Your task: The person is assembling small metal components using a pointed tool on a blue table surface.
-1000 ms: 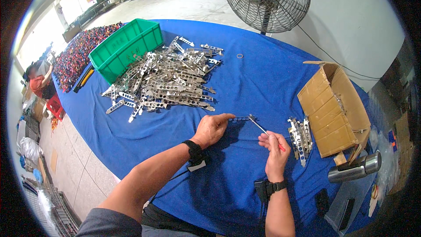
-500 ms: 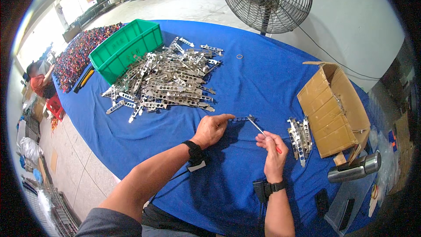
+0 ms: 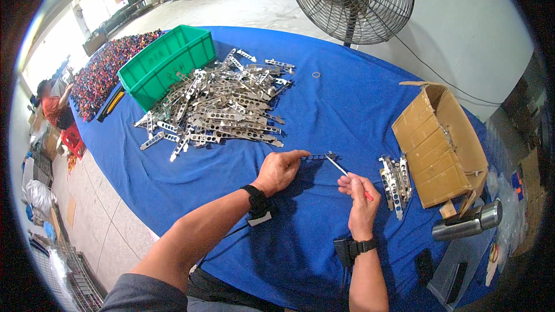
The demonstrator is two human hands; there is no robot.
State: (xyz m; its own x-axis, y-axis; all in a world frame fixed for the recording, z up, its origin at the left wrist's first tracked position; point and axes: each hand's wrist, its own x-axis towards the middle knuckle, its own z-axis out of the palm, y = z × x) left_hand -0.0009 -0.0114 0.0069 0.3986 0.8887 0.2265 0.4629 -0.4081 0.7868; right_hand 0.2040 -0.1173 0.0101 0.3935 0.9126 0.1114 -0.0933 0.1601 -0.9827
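My left hand pinches one end of a slotted metal bracket, held low over the blue cloth. In my right hand is a slim red-handled tool with a thin silvery shaft; whether it is a file or a screwdriver I cannot tell. The shaft's tip meets the bracket's far right end. Right of my right hand lies a small stack of similar brackets. Up and to the left spreads a large heap of loose brackets.
A green plastic crate leans on the heap, beside many small coloured pieces. An open cardboard box and a steel flask stand at the right. Behind the table is a large fan. Another person sits far left.
My hands and the bracket stay almost in place. The tool's shaft has shifted only very slightly against the bracket's end.
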